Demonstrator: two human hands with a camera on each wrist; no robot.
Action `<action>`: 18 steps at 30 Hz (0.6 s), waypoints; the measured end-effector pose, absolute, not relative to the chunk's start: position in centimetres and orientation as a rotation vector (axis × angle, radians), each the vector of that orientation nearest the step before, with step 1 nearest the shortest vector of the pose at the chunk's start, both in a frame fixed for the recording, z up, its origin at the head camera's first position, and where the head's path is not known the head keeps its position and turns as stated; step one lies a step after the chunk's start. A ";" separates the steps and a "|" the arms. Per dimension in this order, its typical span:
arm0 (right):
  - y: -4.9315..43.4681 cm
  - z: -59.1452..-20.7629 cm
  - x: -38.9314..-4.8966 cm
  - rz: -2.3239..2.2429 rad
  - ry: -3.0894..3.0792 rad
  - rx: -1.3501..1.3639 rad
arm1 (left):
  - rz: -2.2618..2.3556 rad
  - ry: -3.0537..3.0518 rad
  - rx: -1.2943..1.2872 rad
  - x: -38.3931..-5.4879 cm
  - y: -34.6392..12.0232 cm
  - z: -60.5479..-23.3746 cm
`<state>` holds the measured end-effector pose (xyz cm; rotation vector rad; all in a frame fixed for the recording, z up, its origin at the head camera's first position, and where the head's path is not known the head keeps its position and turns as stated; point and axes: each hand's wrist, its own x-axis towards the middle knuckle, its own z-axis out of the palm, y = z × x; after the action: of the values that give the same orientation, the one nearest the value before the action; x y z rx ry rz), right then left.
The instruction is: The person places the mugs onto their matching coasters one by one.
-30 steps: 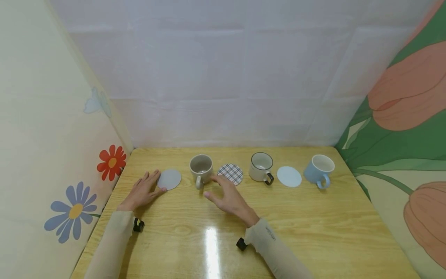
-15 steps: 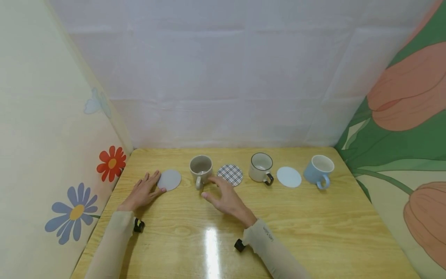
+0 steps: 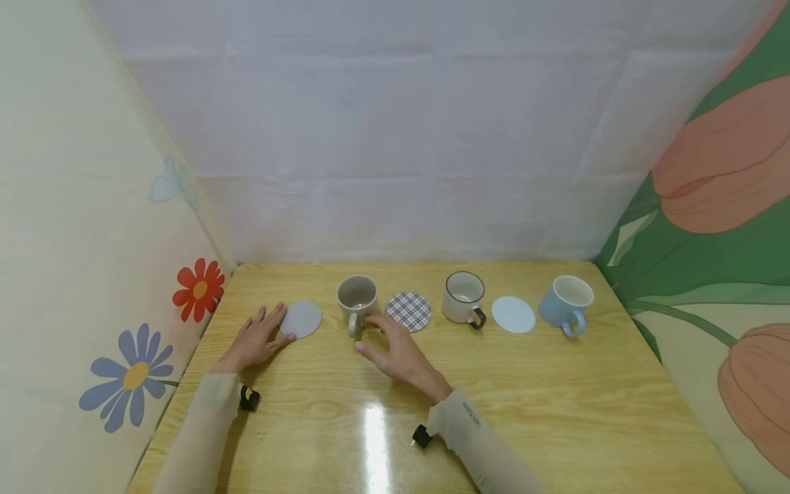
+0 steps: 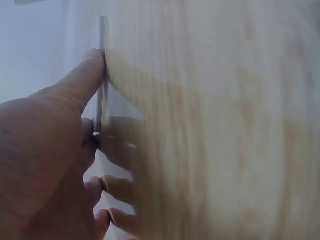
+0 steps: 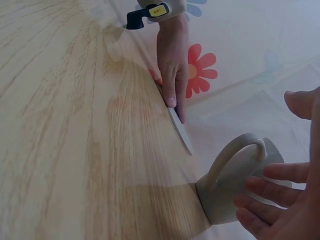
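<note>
Grey mug [image 3: 357, 299]: inside in head view, handle loop [image 5: 226, 154] only from right wrist. Right hand [image 3: 400, 351], left hand [image 3: 254, 342]: grip spread.

Glossy grey mug [image 3: 356, 295] — upright, mouth facing up, looped handle [image 3: 353, 324] turned toward the near side. Round grey coaster [image 3: 301, 320] — thin, plain, lying flat near the mug, to its left, the two apart.

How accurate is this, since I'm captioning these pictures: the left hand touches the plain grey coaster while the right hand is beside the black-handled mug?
Wrong mug: the head view shows the right hand beside the grey-handled mug; the black-handled mug stands farther right, past the plaid coaster. The left hand does touch the plain grey coaster.
</note>
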<state>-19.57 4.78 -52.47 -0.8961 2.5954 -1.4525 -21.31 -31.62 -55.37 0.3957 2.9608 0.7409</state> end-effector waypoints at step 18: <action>3.9 -52.8 -19.4 -1.437 2.580 -0.893 | 0.728 2.873 0.290 -21.6 -31.2 -54.5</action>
<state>-19.37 3.92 -52.80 -0.8932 2.5799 -1.4368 -21.56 -31.17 -54.55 0.2898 2.8728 0.7276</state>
